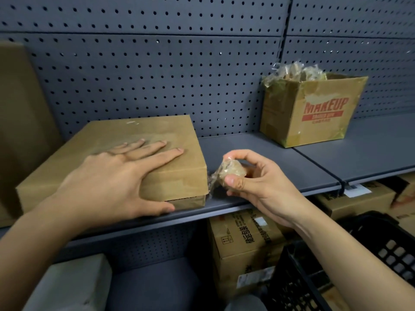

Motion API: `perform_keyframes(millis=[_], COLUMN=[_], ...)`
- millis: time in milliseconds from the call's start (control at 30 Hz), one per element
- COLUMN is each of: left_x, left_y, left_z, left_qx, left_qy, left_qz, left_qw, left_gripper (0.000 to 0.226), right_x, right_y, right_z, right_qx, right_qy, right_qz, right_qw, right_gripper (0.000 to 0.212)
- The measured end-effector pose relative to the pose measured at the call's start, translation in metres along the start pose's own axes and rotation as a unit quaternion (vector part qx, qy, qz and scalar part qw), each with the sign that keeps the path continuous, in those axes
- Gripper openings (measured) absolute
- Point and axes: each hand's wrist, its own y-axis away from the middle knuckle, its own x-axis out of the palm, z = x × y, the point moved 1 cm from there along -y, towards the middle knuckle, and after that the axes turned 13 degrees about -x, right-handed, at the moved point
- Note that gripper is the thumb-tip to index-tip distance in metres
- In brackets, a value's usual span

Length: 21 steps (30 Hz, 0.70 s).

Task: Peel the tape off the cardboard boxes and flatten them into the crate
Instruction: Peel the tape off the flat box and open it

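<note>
Cardboard MAKEUP box (pixel 314 117) w/ crumpled tape (pixel 289 71) inside, black crate (pixel 395 254) empty-looking

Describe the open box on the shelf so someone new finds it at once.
Look along the grey shelf under the pegboard wall. Toward its right stands the open box, crumpled clear tape spilling out. Unlike the closed box, it reads MAKEUP in red.

Left hand (pixel 116 178) pressing flat on a closed cardboard box (pixel 143 140) on the grey shelf (pixel 247 144), right hand (pixel 251 178) just beside its corner pinching a wad of peeled tape (pixel 231 170), open box (pixel 314 108) stuffed with crumpled tape beyond the pinch, black crate (pixel 370 254) below it
</note>
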Motion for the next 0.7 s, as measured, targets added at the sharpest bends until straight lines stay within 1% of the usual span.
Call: perform_keyframes(millis=[167,267,367,467,567,633,700], left_x=[-0.003,-0.003,-0.004,-0.004,-0.005,-0.005,-0.004], left_y=[0.001,0.001,0.002,0.003,0.004,0.004,0.003], left_z=[0.003,0.006,0.008,0.009,0.01,0.01,0.01], left_qx=[0.0,0.005,0.009,0.012,0.014,0.016,0.017], left_qy=[0.011,0.021,0.033,0.033,0.029,0.027,0.028], left_qz=[0.015,0.017,0.02,0.018,0.014,0.012,0.011], left_qw=[1.0,1.0,0.999,0.999,0.999,0.999,0.999], left_gripper=[0.096,0.096,0.096,0.096,0.095,0.096,0.096], right_x=[0.009,0.013,0.016,0.016,0.015,0.017,0.019], right_y=[-0.002,-0.004,-0.003,-0.005,-0.008,-0.01,-0.013], right_z=[-0.006,-0.01,-0.017,-0.019,-0.018,-0.017,-0.018], right_qx=[-0.052,-0.074,-0.061,-0.073,-0.085,-0.096,-0.116], right_qy=[0.078,0.121,0.088,0.074,0.047,0.058,0.105], right_qz=[-0.016,-0.012,-0.025,-0.067,-0.074,-0.081,-0.096], right_qw=[0.995,0.99,0.994,0.992,0.992,0.99,0.983], right_gripper=[0.034,0.03,0.042,0.037,0.037,0.035,0.032])
